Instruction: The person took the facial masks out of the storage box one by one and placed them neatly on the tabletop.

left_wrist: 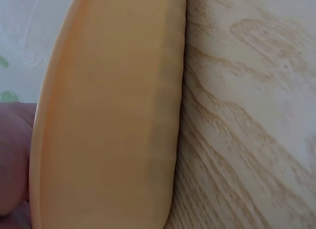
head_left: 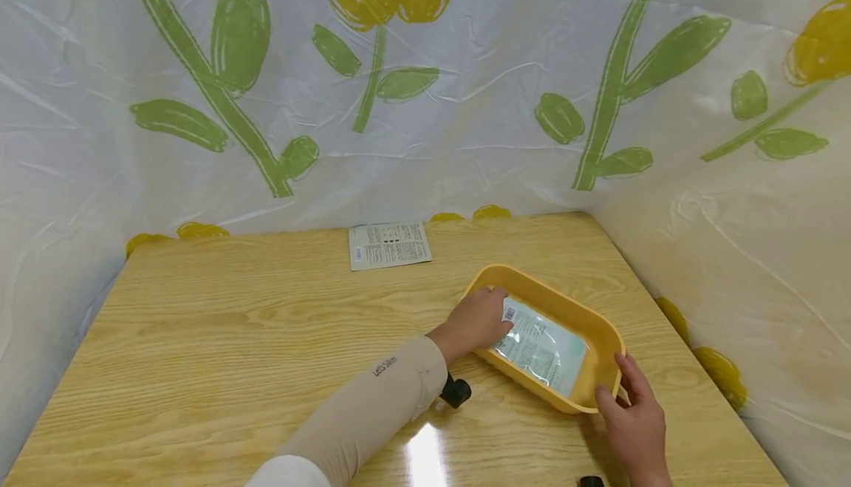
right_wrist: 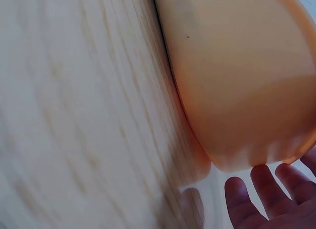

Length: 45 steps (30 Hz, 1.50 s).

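Printed packet (head_left: 541, 350) in a yellow tray (head_left: 598, 333)

Pale green and glossy, with small print and a barcode near the upper-left end. Lying inside the tray, printed side up. Standing right way up around it, in the head view's lower right: shallow, oblong, round-cornered, slanting from upper left to lower right.

I am looking into a curtained-off booth (head_left: 738, 250): pale, creased sheeting (head_left: 465, 165), printed with yellow flowers (head_left: 352, 7) and green stems (head_left: 612, 92), closes in a wood-grain tabletop (head_left: 266, 310) at the back and on both sides. Whether a home, an office or a lab lies beyond it, I cannot tell from here.
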Available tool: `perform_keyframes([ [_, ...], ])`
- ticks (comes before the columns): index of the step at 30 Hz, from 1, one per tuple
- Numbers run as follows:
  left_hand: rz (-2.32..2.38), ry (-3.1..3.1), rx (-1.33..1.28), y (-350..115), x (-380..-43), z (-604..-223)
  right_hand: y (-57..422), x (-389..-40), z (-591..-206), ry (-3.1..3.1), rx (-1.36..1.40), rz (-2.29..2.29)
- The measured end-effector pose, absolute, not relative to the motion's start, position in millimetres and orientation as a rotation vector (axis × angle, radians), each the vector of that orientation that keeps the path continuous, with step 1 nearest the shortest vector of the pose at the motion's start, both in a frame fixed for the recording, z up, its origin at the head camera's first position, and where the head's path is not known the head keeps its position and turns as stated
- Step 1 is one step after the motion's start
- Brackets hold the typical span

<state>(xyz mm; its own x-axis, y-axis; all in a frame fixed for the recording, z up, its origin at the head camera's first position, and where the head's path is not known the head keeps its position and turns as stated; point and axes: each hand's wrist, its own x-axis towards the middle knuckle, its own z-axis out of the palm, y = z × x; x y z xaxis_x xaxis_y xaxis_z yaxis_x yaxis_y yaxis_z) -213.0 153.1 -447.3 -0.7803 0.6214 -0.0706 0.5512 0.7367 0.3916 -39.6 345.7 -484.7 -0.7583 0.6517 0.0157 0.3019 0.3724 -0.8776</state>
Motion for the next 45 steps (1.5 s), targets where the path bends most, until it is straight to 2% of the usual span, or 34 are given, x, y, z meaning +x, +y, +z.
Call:
perform_keyframes([
  [24,0.503,2.703,0.922,151.7,-212.3,-446.4,345.8,-41.0,-483.1,-2.320,-0.822,1.338],
  [32,0.768,2.567,0.925,149.5,-217.9,-446.4,344.9,-40.8,-483.6,-2.312,-0.843,1.350],
  [39,1.115,2.267,0.804,143.2,-225.8,-441.7,346.2,-38.7,-484.4,-2.311,-0.852,1.354],
  [45,1.093,2.253,0.886,137.9,-229.6,-439.5,346.9,-37.1,-485.4,-2.319,-0.842,1.348],
])
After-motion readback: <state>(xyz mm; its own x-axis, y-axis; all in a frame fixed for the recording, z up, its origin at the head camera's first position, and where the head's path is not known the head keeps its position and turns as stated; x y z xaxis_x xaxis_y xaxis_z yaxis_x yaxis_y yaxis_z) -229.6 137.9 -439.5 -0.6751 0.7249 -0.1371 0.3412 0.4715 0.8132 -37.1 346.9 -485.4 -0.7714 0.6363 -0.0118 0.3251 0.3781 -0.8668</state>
